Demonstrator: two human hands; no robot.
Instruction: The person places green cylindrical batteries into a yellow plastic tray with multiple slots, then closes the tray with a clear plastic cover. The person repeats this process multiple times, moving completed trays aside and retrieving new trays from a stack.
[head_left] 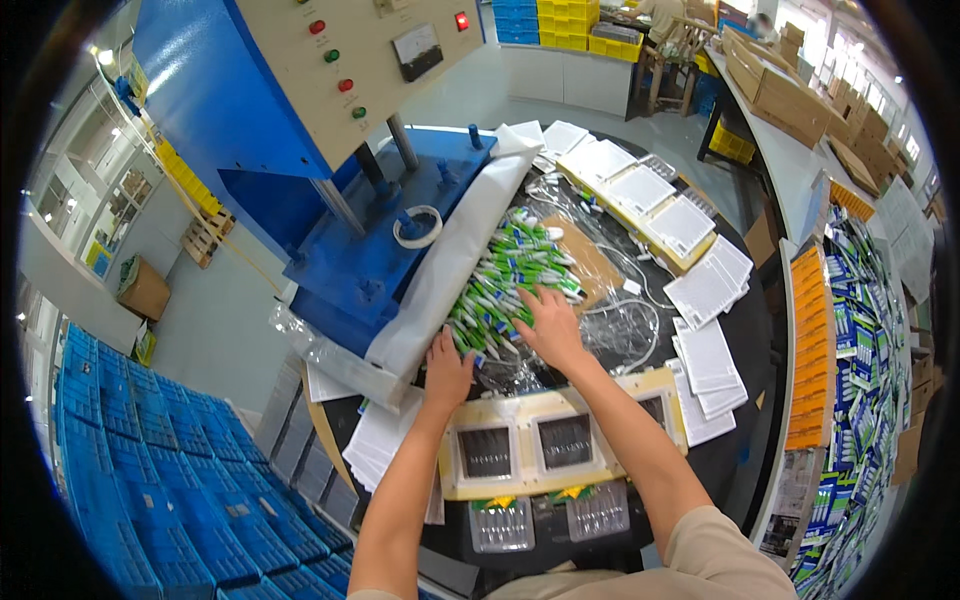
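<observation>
A heap of small green, white and blue pieces (515,265) lies on the round dark table (750,310) beside the blue press machine (370,250). My left hand (447,368) rests at the heap's near left edge, fingers spread on the pieces. My right hand (548,322) lies flat on the heap's near right side, fingers apart. Whether either hand grips a piece is not visible. Just in front of my hands sits a cream fixture (560,440) with dark rectangular pockets.
White cards (705,290) and clear plastic bags (620,330) cover the table's right part. Clear blister trays (545,520) lie at the near edge. Blue crates (150,470) stand at lower left. A rack of orange and blue packs (840,330) lines the right. A tape roll (418,227) sits on the press.
</observation>
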